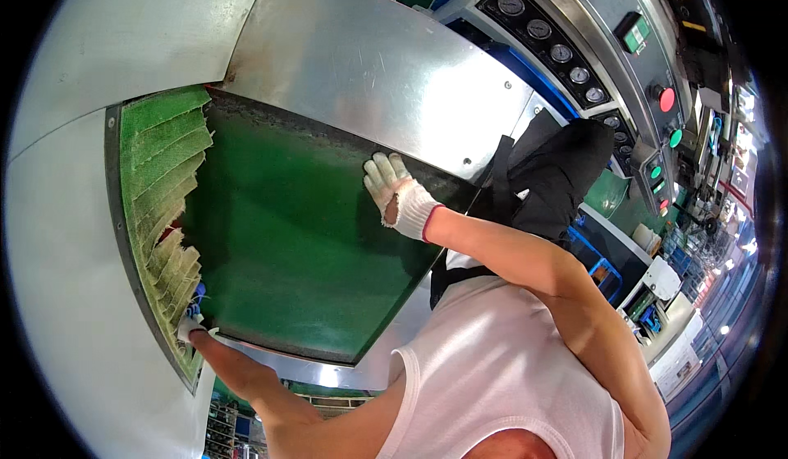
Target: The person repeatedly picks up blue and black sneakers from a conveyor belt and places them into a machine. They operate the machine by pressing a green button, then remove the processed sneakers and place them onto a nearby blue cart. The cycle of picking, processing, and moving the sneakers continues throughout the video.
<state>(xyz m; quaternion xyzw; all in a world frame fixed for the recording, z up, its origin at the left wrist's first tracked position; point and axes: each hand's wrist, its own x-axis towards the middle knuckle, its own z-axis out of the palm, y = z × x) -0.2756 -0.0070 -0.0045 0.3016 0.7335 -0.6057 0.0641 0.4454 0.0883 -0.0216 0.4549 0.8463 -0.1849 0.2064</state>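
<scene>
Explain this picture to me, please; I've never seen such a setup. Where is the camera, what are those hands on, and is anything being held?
There is no robot here: a person works with two gloved hands. The camera sits on their head, looking down, and its very wide lens bends straight edges.

The right hand is open and appears to rest on a dark green surface, holding nothing. The left hand is at the lower end of a frayed green strip curtain, near a small blue thing; whether it grasps anything is too hidden to tell.

Above is a shiny metal cover; to the right, a panel carries round gauges and a red button.
</scene>
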